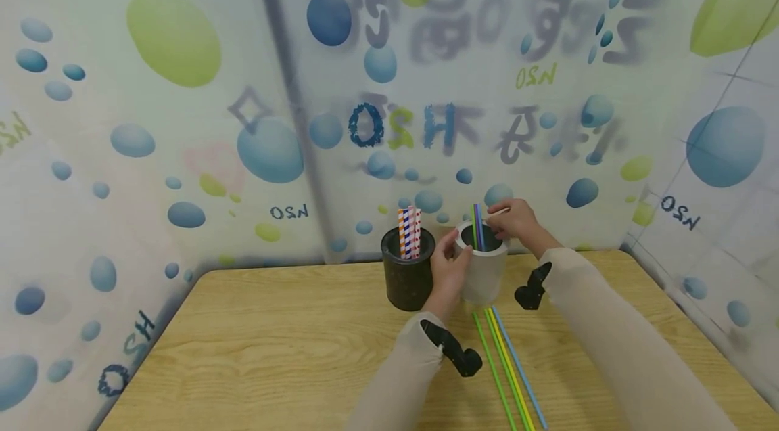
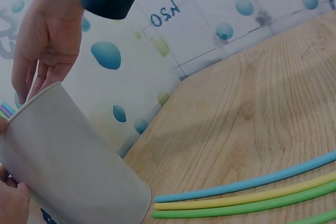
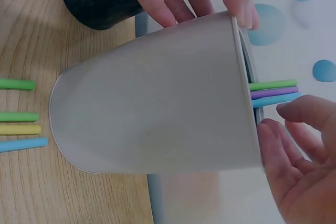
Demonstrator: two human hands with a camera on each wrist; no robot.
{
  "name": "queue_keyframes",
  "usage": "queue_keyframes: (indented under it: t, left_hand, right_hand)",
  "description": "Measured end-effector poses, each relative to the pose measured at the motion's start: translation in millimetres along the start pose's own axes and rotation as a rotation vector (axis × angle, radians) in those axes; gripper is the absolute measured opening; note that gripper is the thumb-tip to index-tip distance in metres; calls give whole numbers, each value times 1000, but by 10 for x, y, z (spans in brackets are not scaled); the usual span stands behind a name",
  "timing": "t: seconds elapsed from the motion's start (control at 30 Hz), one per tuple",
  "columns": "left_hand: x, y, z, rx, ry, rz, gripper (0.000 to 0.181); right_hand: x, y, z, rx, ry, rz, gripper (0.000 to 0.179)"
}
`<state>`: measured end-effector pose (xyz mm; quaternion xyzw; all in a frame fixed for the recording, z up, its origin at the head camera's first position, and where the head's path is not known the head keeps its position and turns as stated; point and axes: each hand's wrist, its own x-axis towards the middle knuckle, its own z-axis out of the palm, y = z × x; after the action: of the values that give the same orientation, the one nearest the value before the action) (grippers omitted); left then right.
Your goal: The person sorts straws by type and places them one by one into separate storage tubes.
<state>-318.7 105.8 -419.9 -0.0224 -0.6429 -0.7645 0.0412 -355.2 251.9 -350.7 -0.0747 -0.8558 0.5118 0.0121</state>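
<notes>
A white cup-shaped container [image 1: 483, 275] stands on the table, with green, purple and blue straws [image 3: 274, 93] poking out of its mouth. My left hand [image 1: 449, 272] grips its left side, the thumb at the rim and fingers against the wall. At the opposite side of the rim is my right hand [image 1: 516, 222]. Its fingertips touch the edge, and its thumb lies close to the blue straw, with a gap between thumb and fingers. No straw shows in that hand. In front of the container, green, yellow and blue straws [image 1: 511, 363] lie on the wood.
Left of the white container stands a black container [image 1: 409, 285] holding several patterned straws [image 1: 409, 233]. Both are near the back edge of the wooden table [image 1: 274, 336]. A curtain [image 1: 182, 201] with printed blue and green drops hangs behind it and at the sides.
</notes>
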Motion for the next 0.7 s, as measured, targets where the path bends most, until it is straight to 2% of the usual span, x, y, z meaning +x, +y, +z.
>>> queue_keyframes:
  t: [0.17,0.47,0.7]
  left_hand:
    - [1,0,9,-8,6,8,38]
    - [-2,11,2,-16,0,-6,40]
    - [-8,15,3,-11,-6,-8,38]
  right_hand:
    - [-86,7,-40,10,-58,-3,35]
    - [-255,53,-139,25,-157,-73,39]
    - [-420,169,-254,26,-234,-114,41]
